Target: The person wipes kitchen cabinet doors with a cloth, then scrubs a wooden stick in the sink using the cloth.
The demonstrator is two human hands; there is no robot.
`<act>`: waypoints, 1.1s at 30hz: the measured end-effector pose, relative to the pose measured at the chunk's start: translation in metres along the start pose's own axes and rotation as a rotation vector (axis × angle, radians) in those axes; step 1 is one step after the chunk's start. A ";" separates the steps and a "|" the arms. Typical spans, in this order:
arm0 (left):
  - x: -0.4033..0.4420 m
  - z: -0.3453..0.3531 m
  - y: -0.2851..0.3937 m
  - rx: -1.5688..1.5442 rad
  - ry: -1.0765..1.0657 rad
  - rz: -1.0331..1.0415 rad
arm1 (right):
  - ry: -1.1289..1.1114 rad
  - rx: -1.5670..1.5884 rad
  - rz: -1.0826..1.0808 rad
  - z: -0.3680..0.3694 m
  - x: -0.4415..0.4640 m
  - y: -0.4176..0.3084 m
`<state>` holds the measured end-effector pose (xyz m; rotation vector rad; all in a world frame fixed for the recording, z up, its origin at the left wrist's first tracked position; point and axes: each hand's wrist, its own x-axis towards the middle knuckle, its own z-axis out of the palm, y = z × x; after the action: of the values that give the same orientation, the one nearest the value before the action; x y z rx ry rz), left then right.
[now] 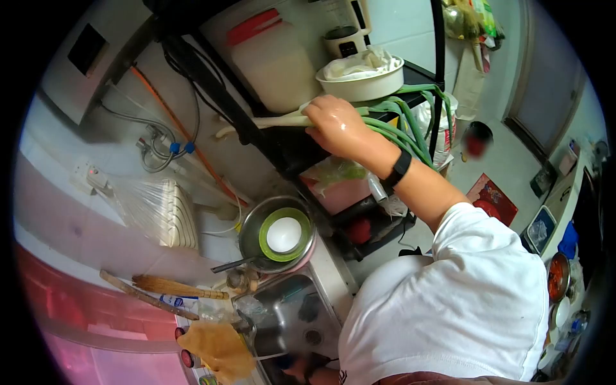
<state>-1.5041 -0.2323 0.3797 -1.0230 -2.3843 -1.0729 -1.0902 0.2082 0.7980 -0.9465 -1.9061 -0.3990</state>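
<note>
My right hand (333, 126), with a black band on the wrist, is closed round long green onions (398, 131) on the black shelf rack. Their white ends stick out to the left of my fist and the green leaves spread to the right. My left hand (297, 367) is low in the view by the near end of the metal sink (289, 314); it is dark and partly hidden, and its fingers cannot be made out.
A red-lidded jar (273, 64) and a white basin (362, 85) with a cloth stand on the rack. Beside the sink, a metal pan (249, 221) holds a green bowl (264, 240) and white bowl (283, 235). A wooden-handled brush (179, 287) lies left of the sink.
</note>
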 end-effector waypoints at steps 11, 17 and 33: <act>-0.017 0.017 0.004 -0.236 0.030 -0.315 | -0.418 -0.285 0.115 0.019 0.005 0.050; -0.022 0.020 0.005 -0.238 0.045 -0.361 | -0.675 -0.343 0.171 0.020 0.037 0.054; -0.034 0.036 -0.009 -0.285 0.071 -0.401 | -0.887 -0.263 0.104 0.034 0.067 0.085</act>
<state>-1.4881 -0.2252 0.3325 -0.5808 -2.4861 -1.5967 -1.0643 0.3138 0.8292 -1.5660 -2.6120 -0.1695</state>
